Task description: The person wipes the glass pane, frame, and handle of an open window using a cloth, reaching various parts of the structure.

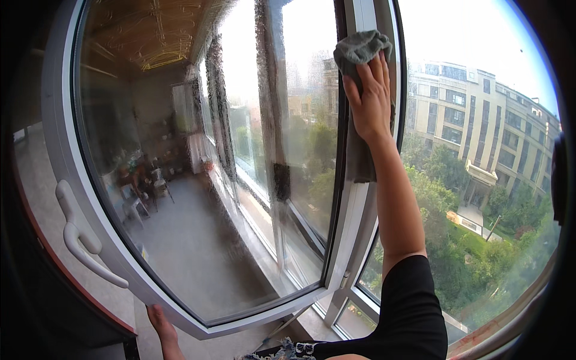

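Observation:
My right hand [371, 96] is raised on the hinge side of an open window sash, pressing a grey-green cloth [360, 49] against the frame. Part of the cloth hangs down behind my wrist. At the lower left, my left hand [163, 330] touches the bottom edge of the white sash frame [180, 315]; its fingers are partly hidden, so its hold is unclear. The sash's glass pane [198, 252] looks wet or streaked and reflects a room. A white window handle [83, 238] sits on the frame's left side.
The fixed window on the right looks out on trees [432, 189] and a pale building [486, 117]. Below the sash are a windowsill [312, 321] and a thin pole [283, 328]. A dark surface with a reddish edge [67, 279] curves along the lower left.

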`<action>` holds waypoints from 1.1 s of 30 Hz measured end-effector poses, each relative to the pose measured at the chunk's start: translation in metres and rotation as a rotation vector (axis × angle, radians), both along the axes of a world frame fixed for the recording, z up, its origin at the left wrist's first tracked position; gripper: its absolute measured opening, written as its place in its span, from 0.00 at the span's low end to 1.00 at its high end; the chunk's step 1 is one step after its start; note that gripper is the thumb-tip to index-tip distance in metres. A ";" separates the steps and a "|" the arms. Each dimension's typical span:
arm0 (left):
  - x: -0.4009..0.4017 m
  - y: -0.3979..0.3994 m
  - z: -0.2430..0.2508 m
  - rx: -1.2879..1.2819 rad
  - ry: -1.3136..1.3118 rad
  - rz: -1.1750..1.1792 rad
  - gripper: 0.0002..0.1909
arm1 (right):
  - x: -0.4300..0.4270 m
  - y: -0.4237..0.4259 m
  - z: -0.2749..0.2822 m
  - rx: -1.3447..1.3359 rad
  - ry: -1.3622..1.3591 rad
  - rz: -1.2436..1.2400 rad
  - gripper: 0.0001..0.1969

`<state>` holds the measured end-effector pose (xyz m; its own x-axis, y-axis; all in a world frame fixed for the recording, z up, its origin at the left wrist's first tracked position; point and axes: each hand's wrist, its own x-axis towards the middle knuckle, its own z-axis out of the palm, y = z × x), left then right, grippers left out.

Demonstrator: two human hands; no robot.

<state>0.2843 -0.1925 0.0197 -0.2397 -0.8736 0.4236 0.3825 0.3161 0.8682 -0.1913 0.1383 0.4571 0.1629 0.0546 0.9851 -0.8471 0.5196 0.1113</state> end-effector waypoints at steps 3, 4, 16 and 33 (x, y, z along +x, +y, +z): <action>-0.001 -0.020 -0.010 -0.079 -0.060 -0.030 0.40 | -0.038 0.010 0.128 -0.041 0.119 -0.052 0.29; 0.009 -0.022 -0.014 -0.110 -0.096 0.008 0.43 | 0.003 -0.003 0.139 -0.018 0.062 0.089 0.24; -0.014 -0.003 0.064 -0.244 -0.001 -0.333 0.47 | 0.018 -0.010 -0.069 0.089 -0.148 -0.146 0.31; -0.035 -0.015 0.036 -0.240 -0.019 -0.271 0.36 | 0.003 -0.099 0.302 -0.235 0.025 -0.055 0.31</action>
